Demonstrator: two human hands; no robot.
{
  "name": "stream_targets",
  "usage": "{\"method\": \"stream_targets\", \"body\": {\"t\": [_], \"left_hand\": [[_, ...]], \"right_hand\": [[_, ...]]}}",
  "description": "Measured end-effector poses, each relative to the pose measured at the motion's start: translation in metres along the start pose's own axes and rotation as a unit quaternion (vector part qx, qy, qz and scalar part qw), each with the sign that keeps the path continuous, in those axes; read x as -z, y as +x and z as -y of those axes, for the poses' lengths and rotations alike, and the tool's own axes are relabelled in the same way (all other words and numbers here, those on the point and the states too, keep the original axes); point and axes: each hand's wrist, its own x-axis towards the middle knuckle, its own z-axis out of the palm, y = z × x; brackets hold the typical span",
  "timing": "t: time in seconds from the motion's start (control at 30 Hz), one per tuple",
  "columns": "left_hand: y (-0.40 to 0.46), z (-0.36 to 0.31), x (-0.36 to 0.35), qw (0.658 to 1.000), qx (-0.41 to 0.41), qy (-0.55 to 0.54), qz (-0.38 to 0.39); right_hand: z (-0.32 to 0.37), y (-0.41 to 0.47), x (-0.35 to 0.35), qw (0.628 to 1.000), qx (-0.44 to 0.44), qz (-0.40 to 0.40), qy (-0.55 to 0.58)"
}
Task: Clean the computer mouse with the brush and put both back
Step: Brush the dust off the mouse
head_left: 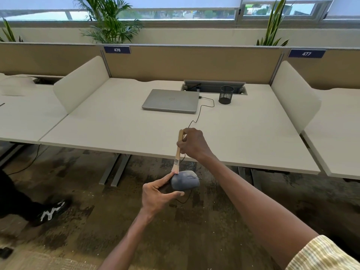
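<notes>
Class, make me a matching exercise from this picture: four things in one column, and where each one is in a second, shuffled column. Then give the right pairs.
Things:
1. brush
2. computer mouse
3. laptop
4. mesh pen cup

Places:
A. lying closed on the desk
B. held in the left hand, out in front of the desk edge
C. standing on the desk, to the right of the laptop
D. held in the right hand, bristles on the mouse

Pairs: 1-D, 2-B, 3-A, 4-C
</notes>
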Motion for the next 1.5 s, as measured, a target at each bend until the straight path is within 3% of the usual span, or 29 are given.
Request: {"method": "stream_targets", "body": {"t": [0.17,0.3,0.47,0.67,0.93,1.17,1.5], "left_hand": [[-0.003,0.004,0.000,1.000,0.013,-0.008,-0.003],[-0.006,0.009,0.002,0.998,0.039,-0.040,-0.006],[-0.009,0.017,0.005,0.996,0.056,-0.072,0.000],[-0.014,0.024,0.005,0.995,0.055,-0.085,0.017],[-0.018,0.032,0.004,0.992,0.063,-0.099,0.035],[-0.014,0.033,0.003,0.989,0.066,-0.118,0.053],[-0.019,0.038,0.005,0.983,0.082,-0.159,0.042]], "right_hand": [[-0.008,-0.004,0.002,1.000,0.007,0.003,-0.017],[-0.014,-0.011,0.011,0.998,0.023,-0.018,0.052],[-0.020,-0.025,0.017,0.995,0.045,0.027,0.088],[-0.026,-0.034,0.014,0.996,0.033,0.040,0.076],[-0.028,-0.037,0.015,0.998,0.033,-0.002,0.056],[-0.015,-0.037,0.014,0.995,0.071,0.052,0.045],[-0.012,-0.040,0.019,0.997,0.066,0.031,0.031]]}}
